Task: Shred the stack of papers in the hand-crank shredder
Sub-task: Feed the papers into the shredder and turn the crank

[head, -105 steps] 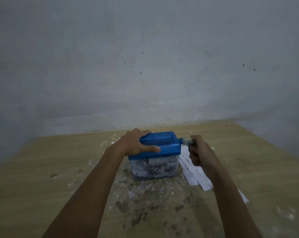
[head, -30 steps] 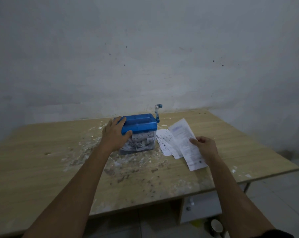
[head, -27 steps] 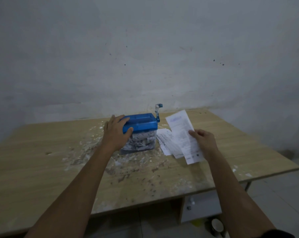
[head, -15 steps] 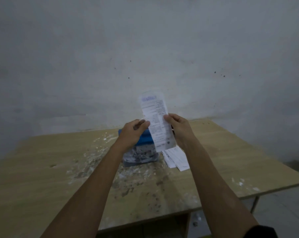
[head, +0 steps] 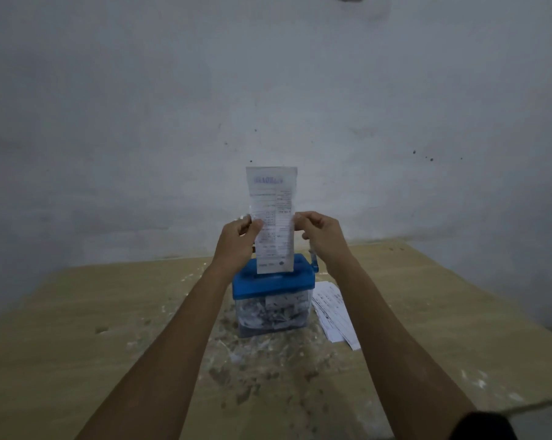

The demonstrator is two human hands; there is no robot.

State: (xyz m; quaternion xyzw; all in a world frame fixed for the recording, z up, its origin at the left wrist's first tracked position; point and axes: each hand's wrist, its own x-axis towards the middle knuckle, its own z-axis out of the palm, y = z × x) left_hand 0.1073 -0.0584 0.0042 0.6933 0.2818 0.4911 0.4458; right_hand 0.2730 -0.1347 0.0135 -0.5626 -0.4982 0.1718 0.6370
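pale, scuffed wall [head: 395, 90] behind; wooden table [head: 77, 328] below it, light grain, its middle stained and littered with paper flecks [head: 262, 369].

left hand [head: 236, 241] raised over the table, thumb and fingers pinched on the left edge of a printed slip [head: 272, 217]. right hand [head: 320, 231] level with it, pinched on the slip's right edge. both hands closed on the paper, not spread. slip hangs upright between them, long and narrow, blue heading at the top, rows of small print below, too blurred to read. its upper part stands above the fingertips; its lower end drops below the hands.

hand-crank shredder [head: 273, 281] sits straight below the hands, on the table. blue lid, clear bin [head: 273, 317] under it packed with shredded paper. slip's bottom edge overlaps the blue lid in this view; cannot tell whether it touches the lid or has entered the slot. crank handle [head: 314, 262] rises at the lid's right end, just under the right wrist, partly hidden by it.

stack of papers [head: 335, 312] lies flat on the table just beside the shredder, below and right of the right hand, sheets fanned slightly.

dark sleeve [head: 484, 427] shows at the right forearm's near end.
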